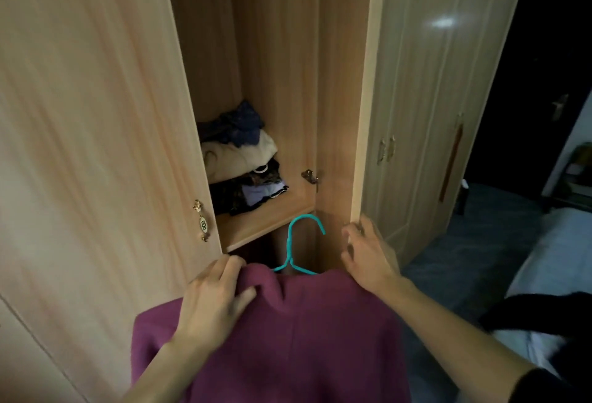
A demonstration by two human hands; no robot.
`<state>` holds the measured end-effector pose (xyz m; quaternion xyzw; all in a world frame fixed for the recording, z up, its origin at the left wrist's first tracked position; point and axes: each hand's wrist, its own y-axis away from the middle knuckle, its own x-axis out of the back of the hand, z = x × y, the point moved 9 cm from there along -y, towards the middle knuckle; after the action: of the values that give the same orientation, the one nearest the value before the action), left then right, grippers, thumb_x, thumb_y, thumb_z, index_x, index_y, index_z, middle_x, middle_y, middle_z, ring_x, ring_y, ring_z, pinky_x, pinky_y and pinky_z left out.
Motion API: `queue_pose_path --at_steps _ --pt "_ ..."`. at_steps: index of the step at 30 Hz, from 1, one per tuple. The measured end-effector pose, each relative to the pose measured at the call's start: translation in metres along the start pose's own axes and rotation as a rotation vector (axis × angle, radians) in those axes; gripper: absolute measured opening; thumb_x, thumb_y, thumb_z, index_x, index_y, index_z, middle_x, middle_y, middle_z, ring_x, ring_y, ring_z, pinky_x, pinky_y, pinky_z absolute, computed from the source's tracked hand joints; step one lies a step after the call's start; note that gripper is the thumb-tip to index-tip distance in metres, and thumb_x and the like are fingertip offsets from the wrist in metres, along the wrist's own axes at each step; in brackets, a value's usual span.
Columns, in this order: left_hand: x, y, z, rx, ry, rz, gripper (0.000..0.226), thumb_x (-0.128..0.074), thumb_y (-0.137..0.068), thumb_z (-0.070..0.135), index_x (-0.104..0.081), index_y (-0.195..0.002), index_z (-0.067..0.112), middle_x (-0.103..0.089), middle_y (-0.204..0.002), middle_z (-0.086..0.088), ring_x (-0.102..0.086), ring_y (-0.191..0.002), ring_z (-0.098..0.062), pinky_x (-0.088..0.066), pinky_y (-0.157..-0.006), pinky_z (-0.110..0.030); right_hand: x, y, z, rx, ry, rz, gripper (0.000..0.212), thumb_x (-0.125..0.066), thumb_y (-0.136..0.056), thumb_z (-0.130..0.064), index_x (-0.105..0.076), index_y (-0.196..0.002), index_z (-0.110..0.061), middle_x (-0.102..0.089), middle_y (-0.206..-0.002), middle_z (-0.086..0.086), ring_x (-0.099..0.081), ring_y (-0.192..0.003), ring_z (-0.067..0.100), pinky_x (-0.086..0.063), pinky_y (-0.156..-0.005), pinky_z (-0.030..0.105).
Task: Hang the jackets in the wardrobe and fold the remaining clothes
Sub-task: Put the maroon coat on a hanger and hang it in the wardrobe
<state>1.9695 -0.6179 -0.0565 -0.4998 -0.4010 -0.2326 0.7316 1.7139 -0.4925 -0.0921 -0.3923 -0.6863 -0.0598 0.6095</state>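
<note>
Wardrobe (282, 50) stands open; left hand (211, 303) grips the maroon jacket (288, 338) on its teal hanger (290, 242), right hand (368, 258) curls round the door edge (362, 146). Jacket not yet hung, folding apparently still ahead.

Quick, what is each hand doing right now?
Left hand: holds the maroon jacket at its shoulder.
Right hand: fingers curled around the wardrobe door edge.

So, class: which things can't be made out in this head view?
- Hanging rail: none visible; lower compartment below the shelf is dark.
- Maroon jacket: hem cut off by the bottom edge.
- Teal hanger: arms hidden under the collar.
- Right hand fingertips: behind the door edge.
</note>
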Motion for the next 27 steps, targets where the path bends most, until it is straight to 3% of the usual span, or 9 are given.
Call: queue_pose_path --at_steps 5,9,13,16,19,21,24,27 --pt "-0.018 -0.030 0.034 -0.052 0.018 0.008 0.032 -0.051 -0.074 0.046 -0.051 -0.095 0.022 -0.061 -0.084 0.002 -0.065 -0.069 -0.026 -0.051 -0.052 -0.035 0.019 0.009 0.045 -0.091 -0.064 0.042 0.055 -0.060 -0.091 -0.026 -0.040 -0.142 -0.021 0.000 -0.159 0.003 -0.056 -0.112 0.019 -0.053 -0.091 0.034" --pt "-0.035 -0.052 0.064 -0.074 -0.003 0.014 0.034 -0.051 -0.073 0.048 -0.055 -0.092 0.020 -0.063 -0.082 0.001 -0.066 -0.067 -0.028 -0.051 -0.049 -0.036 0.036 0.012 0.066 -0.012 -0.033 0.120 0.074 -0.059 -0.090 -0.023 -0.022 -0.155 -0.020 0.016 -0.162 -0.001 -0.037 -0.138 0.019 -0.044 -0.107 0.035" --pt "-0.051 -0.071 0.089 -0.093 -0.035 -0.002 0.033 -0.054 -0.071 0.047 -0.054 -0.091 0.020 -0.063 -0.082 0.001 -0.066 -0.063 -0.027 -0.048 -0.045 -0.034 0.038 0.006 0.085 0.049 0.044 0.124 0.079 -0.054 -0.091 -0.024 -0.013 -0.158 -0.016 0.014 -0.164 0.000 -0.005 -0.153 0.019 -0.035 -0.114 0.041" --pt "-0.064 -0.084 0.095 -0.041 -0.027 -0.025 0.034 -0.067 -0.065 0.039 -0.057 -0.090 0.018 -0.065 -0.084 -0.001 -0.066 -0.063 -0.029 -0.049 -0.048 -0.035 0.037 0.001 0.104 0.035 0.066 0.134 0.076 -0.052 -0.093 -0.028 -0.013 -0.158 -0.015 0.013 -0.165 0.000 -0.005 -0.153 0.021 -0.039 -0.111 0.043" --pt "-0.070 -0.096 0.103 -0.031 -0.021 0.004 0.034 -0.065 -0.066 0.041 -0.057 -0.091 0.020 -0.065 -0.083 0.000 -0.065 -0.060 -0.027 -0.047 -0.049 -0.032 0.036 -0.006 0.126 0.007 0.044 0.140 0.077 -0.050 -0.094 -0.032 -0.011 -0.158 -0.015 0.014 -0.165 0.000 -0.006 -0.153 0.021 -0.039 -0.111 0.043" --pt "-0.073 -0.102 0.110 -0.042 -0.017 0.028 0.034 -0.063 -0.066 0.042 -0.057 -0.091 0.019 -0.064 -0.082 0.002 -0.064 -0.059 -0.025 -0.043 -0.049 -0.029 0.037 -0.013 0.142 -0.015 0.025 0.136 0.078 -0.049 -0.095 -0.036 -0.008 -0.157 -0.014 0.016 -0.165 0.001 -0.003 -0.153 0.020 -0.035 -0.113 0.041" --pt "-0.080 -0.112 0.120 -0.035 -0.007 0.066 0.037 -0.075 -0.062 0.032 -0.055 -0.091 0.020 -0.063 -0.081 0.001 -0.064 -0.060 -0.027 -0.041 -0.050 -0.029 0.037 -0.025 0.167 -0.049 -0.010 0.108 0.078 -0.044 -0.099 -0.043 -0.004 -0.158 -0.012 0.016 -0.165 0.004 0.002 -0.153 0.020 -0.027 -0.119 0.039" --pt "-0.087 -0.120 0.128 -0.012 0.003 0.096 0.039 -0.084 -0.063 0.025 -0.057 -0.090 0.019 -0.063 -0.080 0.001 -0.064 -0.060 -0.026 -0.040 -0.052 -0.029 0.034 -0.029 0.175 -0.014 -0.074 0.079 0.071 -0.035 -0.101 -0.049 -0.012 -0.157 -0.012 0.005 -0.166 0.006 0.005 -0.153 0.019 -0.022 -0.121 0.041"
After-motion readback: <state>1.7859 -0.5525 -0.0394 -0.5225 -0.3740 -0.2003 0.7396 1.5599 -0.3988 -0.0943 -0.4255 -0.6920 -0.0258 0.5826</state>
